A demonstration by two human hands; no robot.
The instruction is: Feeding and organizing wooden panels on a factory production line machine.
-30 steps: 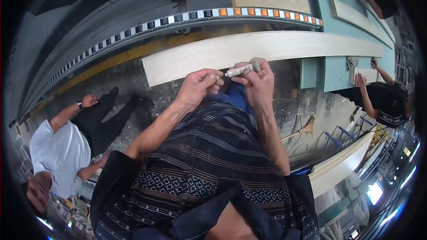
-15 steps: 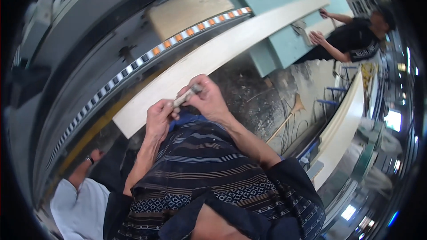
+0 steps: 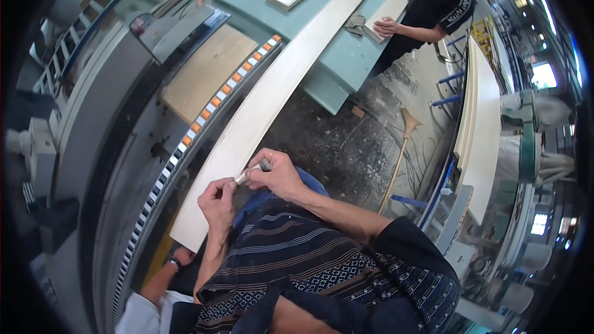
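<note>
A small, pale, rod-like piece (image 3: 241, 179) is held between my two hands in front of my body; its exact kind I cannot make out. My left hand (image 3: 216, 205) pinches its near end with thumb and fingertips. Curled fingers of my right hand (image 3: 279, 177) grip the farther end, where something greyish shows at the fingers. Just beyond and beneath my hands runs a long, pale wooden board (image 3: 281, 83), slanting from near left to far right.
Left of the board is a machine with a black, white and orange striped strip (image 3: 203, 117). Farther off, a person (image 3: 427, 6) in black handles a board at a green table (image 3: 334, 89). Another person's wristwatched hand (image 3: 179, 256) is at the board's near end. A broom (image 3: 405, 130) stands right.
The whole view has shifted, with the board now running more steeply. My hands still hold the small pale piece, now tilted less visibly between them. The watch-wearing hand has come to the board's near end.
</note>
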